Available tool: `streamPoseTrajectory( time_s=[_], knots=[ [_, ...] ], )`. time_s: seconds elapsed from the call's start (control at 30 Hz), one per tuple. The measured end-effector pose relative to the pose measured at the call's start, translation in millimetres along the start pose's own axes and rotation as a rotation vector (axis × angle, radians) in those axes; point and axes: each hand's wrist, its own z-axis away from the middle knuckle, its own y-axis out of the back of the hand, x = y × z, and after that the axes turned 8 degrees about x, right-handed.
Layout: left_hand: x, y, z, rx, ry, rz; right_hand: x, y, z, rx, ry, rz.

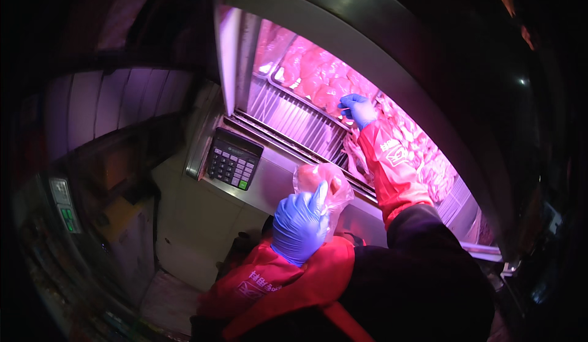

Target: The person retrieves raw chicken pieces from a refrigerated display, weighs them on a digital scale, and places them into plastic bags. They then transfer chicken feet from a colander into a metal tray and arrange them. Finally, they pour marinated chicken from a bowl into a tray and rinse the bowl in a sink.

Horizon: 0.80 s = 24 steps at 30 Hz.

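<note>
My left hand (301,225), in a blue disposable glove, grips a clear plastic bag (340,192) with pieces of pink raw meat inside. It holds the bag over the steel ledge at the front of a lit display case. Inside the case my gloved right hand (359,111) hovers at the near right end of a tray of raw poultry pieces (317,73), perhaps chicken breasts. Its fingers are loosely bent and a little apart, with nothing visible between them. Below its wrist lie thin pale pieces of raw meat (356,153), partly covered by the red sleeve.
A desk calculator (234,158) lies on the steel ledge (273,172) at left. Slatted metal shelving (294,116) shows in front of the tray. More raw meat (427,158) is heaped right of my forearm. The case's steel top frame (330,15) arches overhead.
</note>
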Motion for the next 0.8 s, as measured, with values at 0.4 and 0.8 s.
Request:
streamPoseTrajectory(
  time_s=[0.4, 0.8],
  knots=[
    [-10.1, 49.5, 56.0, -0.395, 0.467, 1.066, -57.7, -181.9, -142.9, 0.331, 0.73, 0.943],
    [-47.6, 63.0, 60.5, -0.171, 0.71, 1.272, -81.6, -165.5, -127.9, -0.397, 0.693, 1.162]
  ],
)
